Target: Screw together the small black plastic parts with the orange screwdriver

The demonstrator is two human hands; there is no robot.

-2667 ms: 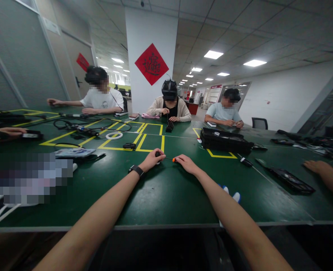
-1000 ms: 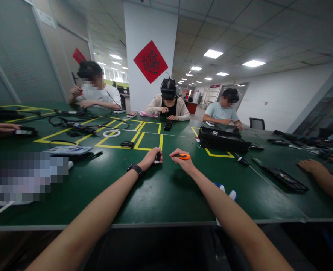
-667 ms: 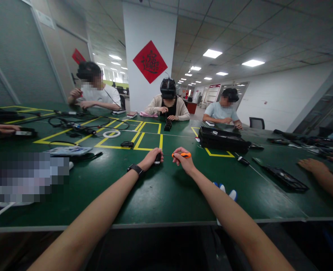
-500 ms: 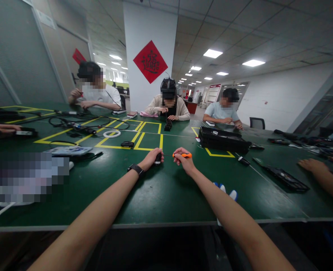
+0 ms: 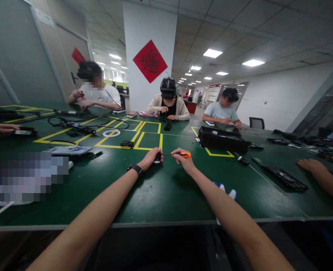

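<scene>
Both my arms reach out over a green table [image 5: 160, 195]. My left hand [image 5: 151, 158], with a black watch on its wrist, grips a small black part [image 5: 157, 158] that rests on the table. My right hand [image 5: 183, 161] holds an orange-handled screwdriver [image 5: 184, 154] roughly level, its thin shaft pointing left to the black part. The two hands are a few centimetres apart.
Three people sit across the table. A black case [image 5: 221, 139] lies at the right, a white ring [image 5: 111, 133] and cables [image 5: 78, 126] at the left, yellow tape lines [image 5: 139, 141] in the middle. Other people's hands [image 5: 310, 164] rest at both sides. White and blue gloves [image 5: 225, 190] lie under my right forearm.
The screwdriver went from lying low between my hands to being held level in my right hand, tip at the black part. My left hand stays on the part.
</scene>
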